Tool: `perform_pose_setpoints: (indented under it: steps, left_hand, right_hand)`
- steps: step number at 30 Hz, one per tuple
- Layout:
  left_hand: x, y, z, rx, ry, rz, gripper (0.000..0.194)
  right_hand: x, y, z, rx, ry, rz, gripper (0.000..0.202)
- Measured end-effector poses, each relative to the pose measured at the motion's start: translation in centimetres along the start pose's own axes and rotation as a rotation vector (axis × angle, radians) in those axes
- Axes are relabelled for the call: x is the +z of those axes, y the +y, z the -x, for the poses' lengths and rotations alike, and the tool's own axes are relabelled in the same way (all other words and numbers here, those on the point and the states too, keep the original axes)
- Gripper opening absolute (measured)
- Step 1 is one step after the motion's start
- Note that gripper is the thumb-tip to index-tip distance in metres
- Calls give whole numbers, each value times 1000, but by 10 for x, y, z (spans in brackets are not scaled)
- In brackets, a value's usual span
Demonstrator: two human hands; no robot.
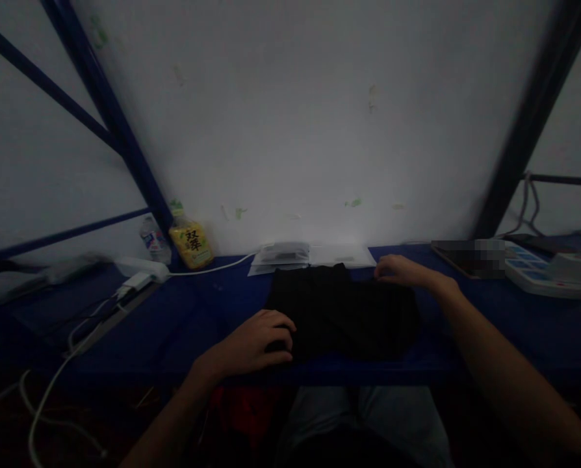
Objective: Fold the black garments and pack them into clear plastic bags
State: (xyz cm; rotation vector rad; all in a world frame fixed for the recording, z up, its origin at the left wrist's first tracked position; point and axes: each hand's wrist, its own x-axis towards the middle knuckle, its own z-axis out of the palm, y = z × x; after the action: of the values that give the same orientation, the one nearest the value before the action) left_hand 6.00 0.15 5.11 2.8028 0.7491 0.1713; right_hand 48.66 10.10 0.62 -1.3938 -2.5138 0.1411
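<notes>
A black cloth (pixel 342 315) lies spread on the blue table (pixel 183 335), near its front edge. At the cloth's left edge rests my left hand (pixel 258 341), its fingers apart and slightly curled over the fabric. My right hand (pixel 398 270) is at the cloth's upper right edge, fingers bent downward; whether they pinch the fabric is too dark to tell. White papers (pixel 342 255) with a clear plastic packet (pixel 284 253) lie behind the cloth, against the wall.
A yellow-labelled bottle (pixel 191 242) and a clear bottle (pixel 154 240) stand at the back left. White chargers and cables (pixel 137 283) lie left. A dark tablet-like device (pixel 466 258) and a white-and-blue device (pixel 539 270) lie right. Blue metal posts (pixel 534 123) flank the table.
</notes>
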Motion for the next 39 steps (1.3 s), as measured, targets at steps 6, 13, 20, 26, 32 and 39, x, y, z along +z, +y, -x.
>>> perform_pose_setpoints:
  steps: [6, 13, 20, 26, 32, 39]
  left_hand:
    - [-16, -2, 6, 24, -44, 76, 10]
    - [-14, 2, 6, -23, -82, 74, 24]
    - [3, 0, 9, -67, -48, 11, 14]
    - [7, -3, 16, -69, -22, 14, 17]
    - [6, 2, 20, -91, -48, -12, 28]
    - [-8, 11, 17, -146, -68, 28, 29]
  right_hand:
    - [1, 4, -1, 56, 97, 38, 22]
    - [-9, -29, 3, 27, 314, 108, 21]
    - [-11, -123, 64, -223, 24, -114, 29]
    - [15, -126, 111, -230, 47, -166, 21]
    - [16, -107, 123, -177, 145, -133, 20]
    - [-5, -102, 123, -130, 135, -88, 29]
